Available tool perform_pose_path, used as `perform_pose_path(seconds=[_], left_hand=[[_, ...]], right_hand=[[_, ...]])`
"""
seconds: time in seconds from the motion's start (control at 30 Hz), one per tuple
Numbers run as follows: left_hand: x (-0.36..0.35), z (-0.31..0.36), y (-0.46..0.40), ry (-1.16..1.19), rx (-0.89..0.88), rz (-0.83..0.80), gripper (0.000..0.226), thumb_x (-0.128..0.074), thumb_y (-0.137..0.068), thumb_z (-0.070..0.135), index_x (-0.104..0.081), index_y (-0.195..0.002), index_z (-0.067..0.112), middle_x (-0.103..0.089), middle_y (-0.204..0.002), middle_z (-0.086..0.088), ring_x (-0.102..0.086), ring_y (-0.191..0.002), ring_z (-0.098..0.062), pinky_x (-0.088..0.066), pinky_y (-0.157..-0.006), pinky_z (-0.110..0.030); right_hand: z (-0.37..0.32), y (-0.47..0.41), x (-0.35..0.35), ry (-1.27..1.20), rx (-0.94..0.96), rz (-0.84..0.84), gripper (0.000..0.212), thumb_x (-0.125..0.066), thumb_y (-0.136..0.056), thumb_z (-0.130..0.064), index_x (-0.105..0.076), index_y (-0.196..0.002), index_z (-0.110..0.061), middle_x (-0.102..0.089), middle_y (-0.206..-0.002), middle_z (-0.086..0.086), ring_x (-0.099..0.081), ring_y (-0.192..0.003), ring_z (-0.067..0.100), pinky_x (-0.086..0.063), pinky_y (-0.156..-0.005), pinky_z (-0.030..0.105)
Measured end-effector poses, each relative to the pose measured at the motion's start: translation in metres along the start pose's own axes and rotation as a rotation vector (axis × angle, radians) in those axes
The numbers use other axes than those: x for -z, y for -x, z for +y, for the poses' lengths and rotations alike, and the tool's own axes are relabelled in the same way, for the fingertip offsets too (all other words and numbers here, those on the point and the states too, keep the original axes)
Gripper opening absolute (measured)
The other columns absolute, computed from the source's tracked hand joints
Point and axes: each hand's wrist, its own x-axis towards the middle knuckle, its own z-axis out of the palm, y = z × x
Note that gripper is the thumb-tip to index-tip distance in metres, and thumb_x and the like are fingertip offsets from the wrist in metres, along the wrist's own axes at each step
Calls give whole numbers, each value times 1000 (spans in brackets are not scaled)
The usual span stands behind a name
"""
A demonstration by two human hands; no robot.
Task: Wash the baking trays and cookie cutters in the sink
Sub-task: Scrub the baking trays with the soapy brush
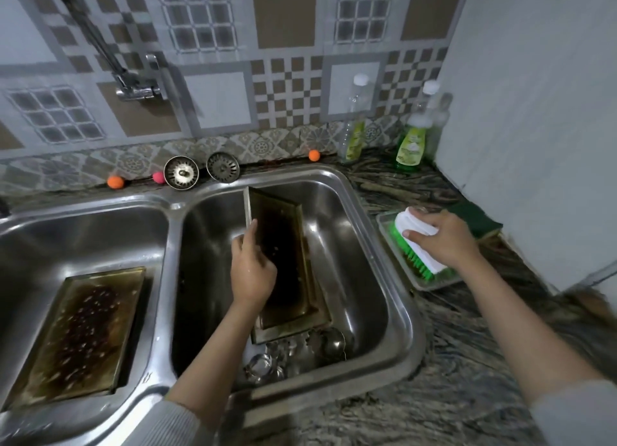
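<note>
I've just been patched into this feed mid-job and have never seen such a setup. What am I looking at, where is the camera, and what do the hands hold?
There is no machine here: these are a person's bare hands, filmed by one wide-angle camera on their head, looking down at a double sink. The left hand grips a dirty baking tray tilted on edge in the right basin, with metal cookie cutters below it. A second tray lies in the left basin. The right hand grips a white scrub brush with green bristles over a small dish on the counter. Soap bottles stand behind.
</note>
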Motion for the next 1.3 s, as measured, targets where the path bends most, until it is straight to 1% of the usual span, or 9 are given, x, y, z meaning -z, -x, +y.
perform_pose_path(seconds=[0.13,0.27,0.37,0.6,0.77,0.87,1.07,1.23,1.3], left_hand=[[3,9,5,3,1,72,68,-49,-86,-8,-37,-145,23,-43,-129,-4,-51,-95,-10,-49,-79,-27],[8,17,6,7,-38,171,60,-46,-89,-8,-43,-142,20,-48,-124,-5,-48,-89,3,-37,-70,-4],[13,21,10,66,-104,236,58,-46,-87,-9,-48,-139,18,-52,-117,-6,-49,-89,11,-39,-75,0],[20,22,16,216,-23,200,54,-44,-87,13,-44,-136,35,-59,-127,-7,-57,-112,-35,-47,-95,-57],[6,36,28,298,-38,198,58,-41,-91,-3,-45,-132,39,-62,-120,-7,-61,-104,-28,-50,-93,-51],[6,41,32,362,-44,191,57,-42,-91,3,-45,-128,46,-63,-117,-3,-62,-102,-21,-51,-90,-42],[24,30,20,411,38,329,47,-41,-95,-6,-48,-129,26,-57,-126,3,-53,-119,-8,-43,-104,-35],[17,34,21,383,-17,286,48,-41,-95,-6,-49,-131,24,-55,-131,6,-49,-124,-2,-39,-107,-24],[8,40,19,423,-6,257,47,-41,-94,-8,-50,-131,19,-56,-127,9,-49,-119,8,-38,-101,-12]], right_hand=[[13,-1,-15,46,-13,-3,52,-68,-85,-38,-53,-134,-32,-58,-132,8,-54,-118,28,-46,-83,31],[14,-5,-14,58,3,-23,52,-67,-85,-39,-52,-134,-31,-58,-132,8,-54,-119,28,-50,-87,35],[8,-6,-4,-15,-9,-5,53,-71,-83,-37,-55,-132,-29,-57,-133,8,-54,-118,27,-46,-83,29],[-60,5,7,-329,185,99,51,-75,-80,-31,-58,-128,-27,-57,-131,-7,-54,-108,6,-39,-82,17],[-129,18,-57,-418,434,-7,51,-75,-78,-35,-59,-126,-30,-59,-124,-13,-57,-113,5,-39,-87,9],[-162,8,-73,-327,373,71,48,-69,-84,-36,-56,-131,-31,-66,-118,-6,-60,-106,13,-36,-72,8],[-176,18,-115,-302,578,-253,52,-71,-81,-37,-54,-131,-36,-59,-129,-8,-53,-121,7,-45,-100,23],[-167,-23,-97,-245,360,26,51,-69,-83,-39,-55,-131,-30,-71,-105,7,-65,-92,15,-53,-79,31],[-176,-3,-109,-310,446,-38,53,-71,-82,-36,-55,-131,-29,-68,-114,-1,-62,-99,5,-48,-84,17]])
